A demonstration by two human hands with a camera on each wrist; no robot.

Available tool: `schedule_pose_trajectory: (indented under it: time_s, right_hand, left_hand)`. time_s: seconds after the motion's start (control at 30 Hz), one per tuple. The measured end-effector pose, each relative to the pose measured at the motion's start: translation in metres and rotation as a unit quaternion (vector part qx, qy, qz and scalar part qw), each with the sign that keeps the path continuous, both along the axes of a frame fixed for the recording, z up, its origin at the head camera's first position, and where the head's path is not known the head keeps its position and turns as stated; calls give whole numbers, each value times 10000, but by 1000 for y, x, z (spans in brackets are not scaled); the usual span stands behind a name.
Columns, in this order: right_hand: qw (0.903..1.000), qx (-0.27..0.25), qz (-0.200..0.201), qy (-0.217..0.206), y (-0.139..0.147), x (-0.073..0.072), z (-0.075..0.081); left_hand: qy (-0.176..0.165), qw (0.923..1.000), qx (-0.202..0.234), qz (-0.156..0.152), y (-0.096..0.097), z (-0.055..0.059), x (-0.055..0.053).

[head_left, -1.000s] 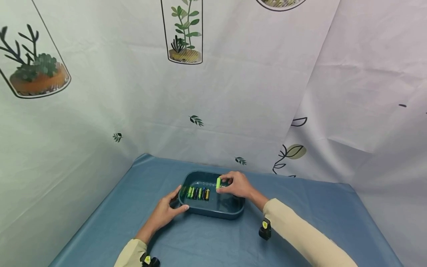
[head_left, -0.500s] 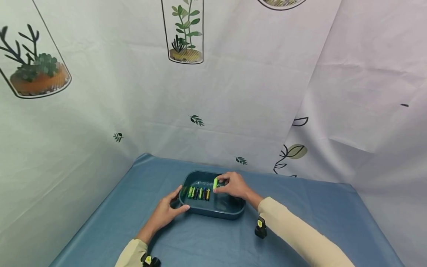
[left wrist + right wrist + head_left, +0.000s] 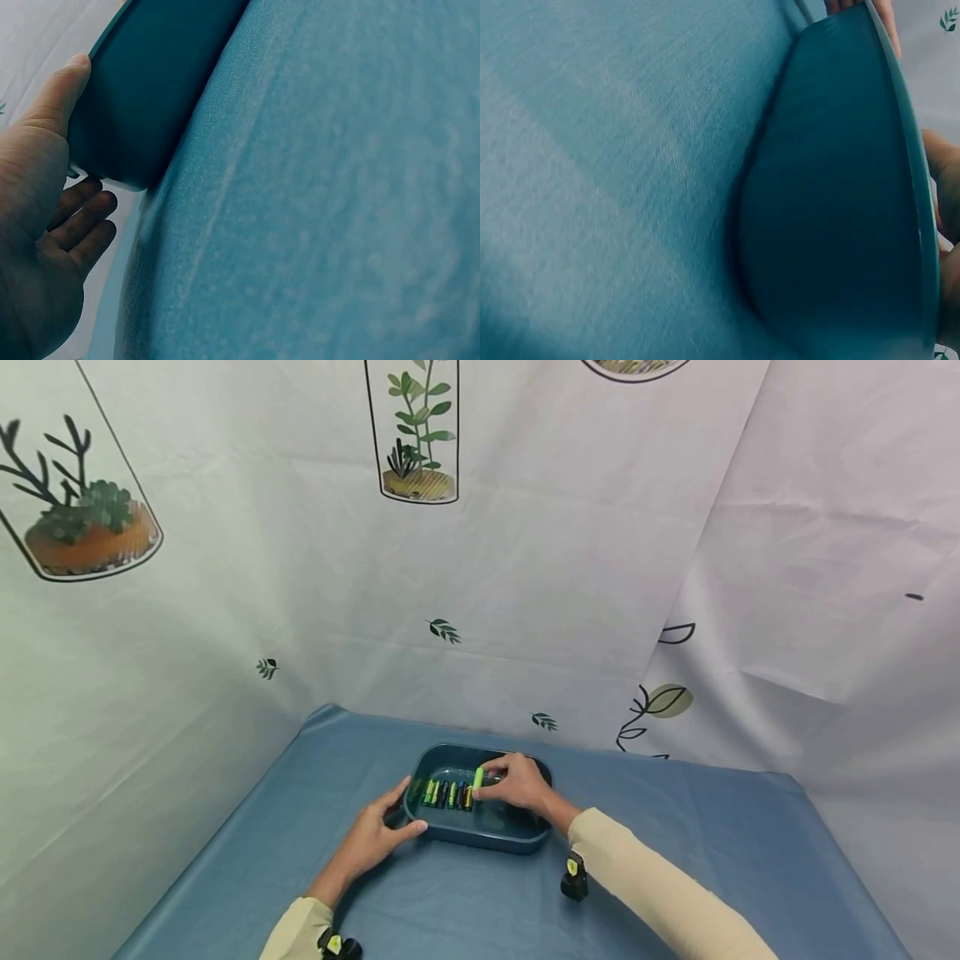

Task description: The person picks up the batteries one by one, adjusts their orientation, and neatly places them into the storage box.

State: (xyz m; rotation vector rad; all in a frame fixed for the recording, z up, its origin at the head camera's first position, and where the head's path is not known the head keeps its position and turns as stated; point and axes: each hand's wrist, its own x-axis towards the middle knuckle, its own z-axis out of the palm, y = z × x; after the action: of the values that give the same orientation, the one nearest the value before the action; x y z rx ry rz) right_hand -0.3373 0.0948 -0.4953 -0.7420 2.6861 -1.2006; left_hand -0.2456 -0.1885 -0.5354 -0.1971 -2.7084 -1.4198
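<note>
A dark teal tray (image 3: 480, 839) sits on the table. Inside its left half lies a row of several batteries (image 3: 452, 795) side by side, in green, dark and yellow tones. My right hand (image 3: 522, 783) pinches a light green battery (image 3: 478, 779) between thumb and fingers, upright at the row's right end; whether it touches the tray floor I cannot tell. At the tray's left end, my left hand (image 3: 375, 835) rests with thumb and forefinger spread around the corner. The left wrist view shows its thumb against the tray wall (image 3: 150, 90). In the right wrist view the tray's side hides the battery.
Blue cloth (image 3: 450, 902) covers the table. A pale curtain (image 3: 525, 568) printed with plants hangs behind and to both sides. Each wrist carries a small black camera, such as the right one (image 3: 574, 878).
My right hand has moved left and slightly down with the light green battery, bringing it beside the row. The left hand and the tray have stayed put.
</note>
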Motion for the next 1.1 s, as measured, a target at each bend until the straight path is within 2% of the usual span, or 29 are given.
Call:
schedule_pose_trajectory:
  time_s: [0.23, 0.6, 1.1]
  right_hand:
    - [9996, 143, -207, -105, -4, 3, -4]
    - [9985, 34, -345, -413, -6, 4, -8]
    - [9986, 392, -286, -232, -7, 3, -11]
  left_hand:
    - [18, 10000, -38, -19, 0, 0, 0]
    - [44, 10000, -63, -16, 0, -1, 0]
    - [85, 9999, -74, -11, -1, -2, 0]
